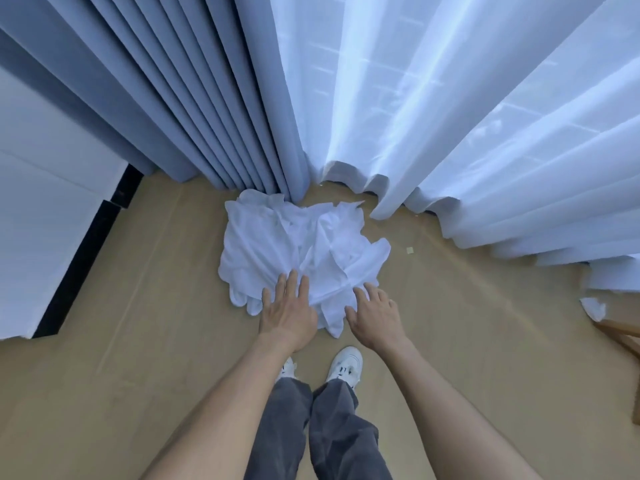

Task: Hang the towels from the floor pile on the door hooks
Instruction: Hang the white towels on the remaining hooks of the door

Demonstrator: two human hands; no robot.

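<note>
Crumpled heap of white cloth towels [298, 251] on the tan wooden floor [138, 341], far centre, its far edge touching the foot of the pleated grey-blue curtain [194, 98]. Sheer white curtain [450, 116] to the right of that, hem bunched on the floor. Left hand [289, 308] at the near edge of the heap, fingers straight and spread, tips over the cloth, gripping nothing. Right hand [375, 318] just beside it on the right, fingers loosely splayed, tips at the cloth's edge, holding nothing. White sneakers [344, 367] and grey trouser legs [311, 427] near, below the hands. White cabinet panel [41, 202] at left
</note>
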